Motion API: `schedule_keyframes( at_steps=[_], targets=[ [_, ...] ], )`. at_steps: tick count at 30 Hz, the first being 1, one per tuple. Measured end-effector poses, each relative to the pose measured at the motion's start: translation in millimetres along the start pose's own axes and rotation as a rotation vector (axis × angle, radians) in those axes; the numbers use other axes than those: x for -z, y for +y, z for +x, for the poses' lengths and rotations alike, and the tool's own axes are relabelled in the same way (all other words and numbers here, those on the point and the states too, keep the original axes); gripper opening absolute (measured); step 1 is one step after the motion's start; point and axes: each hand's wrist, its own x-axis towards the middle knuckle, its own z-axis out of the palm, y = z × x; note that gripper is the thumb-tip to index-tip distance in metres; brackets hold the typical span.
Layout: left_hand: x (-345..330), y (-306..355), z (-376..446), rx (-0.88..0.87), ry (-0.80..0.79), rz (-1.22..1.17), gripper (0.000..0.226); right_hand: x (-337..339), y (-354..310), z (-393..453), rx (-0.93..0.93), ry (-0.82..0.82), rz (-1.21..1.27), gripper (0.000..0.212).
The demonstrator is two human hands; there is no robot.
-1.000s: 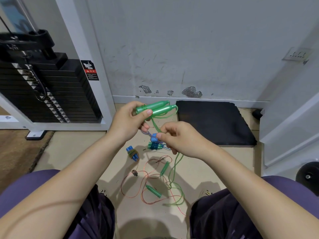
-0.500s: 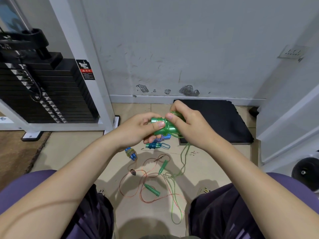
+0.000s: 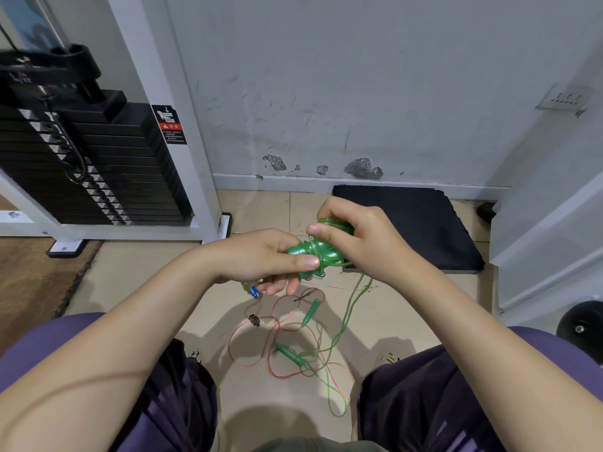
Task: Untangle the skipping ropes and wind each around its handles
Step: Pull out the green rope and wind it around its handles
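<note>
My left hand (image 3: 261, 262) grips a pair of green handles (image 3: 310, 251) held together above the floor. My right hand (image 3: 355, 239) holds the green rope (image 3: 350, 308) against those handles, with turns of it wound round them. The loose length of the green rope hangs down to the floor. On the tiles below lies an orange rope (image 3: 261, 340) in loops with two green handles (image 3: 290, 352) among them. A small blue bundle (image 3: 253, 288) shows just under my left hand.
A weight stack machine (image 3: 81, 171) with a white frame stands at the left. A black mat (image 3: 411, 223) lies against the wall behind my hands. A dark round weight (image 3: 580, 324) sits at the right edge. My knees in purple fabric frame the floor.
My right hand has come up from below to the green handles and carried the green rope round them. More of the rope is off the floor now.
</note>
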Motion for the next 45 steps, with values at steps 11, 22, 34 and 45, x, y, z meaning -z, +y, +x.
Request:
schedule_keyframes(
  at_steps=[11, 22, 34, 45],
  targets=[
    [-8.7, 5.1, 0.3, 0.006, 0.048, -0.059, 0.024, -4.3, 5.7, 0.1, -0.001, 0.031, -0.029, 0.021],
    [-11.9, 9.6, 0.3, 0.031, 0.175, 0.143, 0.026, -8.0, 7.2, 4.8, -0.274, 0.008, 0.18, 0.014],
    [-4.7, 9.4, -5.1, 0.002, 0.181, 0.079, 0.031, -3.3, 3.3, 3.5, -0.31, -0.085, 0.295, 0.024],
    [10.4, 8.7, 2.1, -0.156, 0.537, -0.363, 0.03, -17.5, -3.3, 0.6, -0.41, -0.141, 0.672, 0.029]
  ],
)
